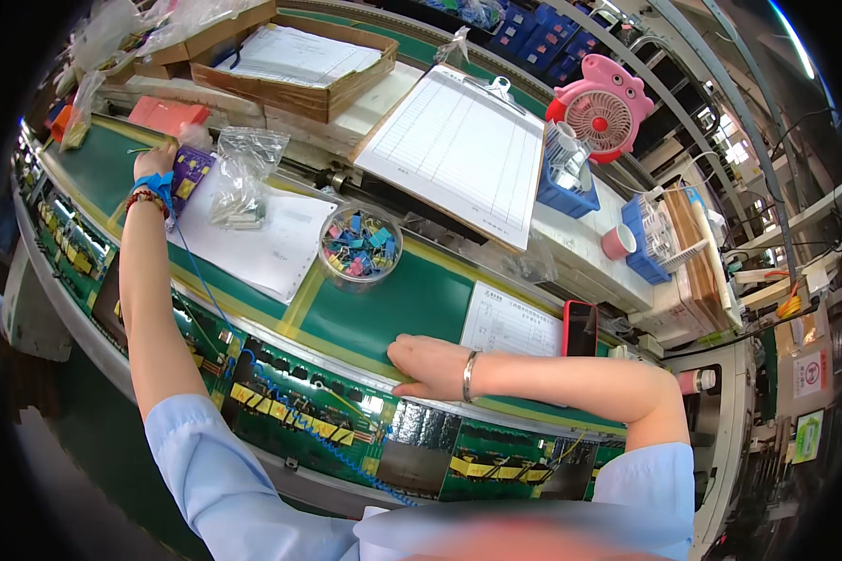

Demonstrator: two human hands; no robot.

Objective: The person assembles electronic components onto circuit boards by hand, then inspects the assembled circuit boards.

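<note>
My left hand [155, 165] reaches to the far left of the green belt. Its fingers are closed at a thin yellow-green wire [138, 150] that sticks out beside them. Right against this hand lies a purple circuit board [192, 176] with yellow parts. A blue band with a cord is round the left wrist. My right hand [428, 366] rests at the belt's near edge, thumb apart from the fingers, with nothing visible in it. Below it runs a row of green circuit boards [295, 411] with black and yellow components.
On the belt are white sheets [271, 238], a clear plastic bag [243, 178], a round tub of coloured clips [360, 245], a form [510, 320] and a red-edged phone [579, 329]. Behind stand a clipboard [458, 150], a pink fan [603, 107], blue bins [571, 192] and a cardboard tray [332, 98].
</note>
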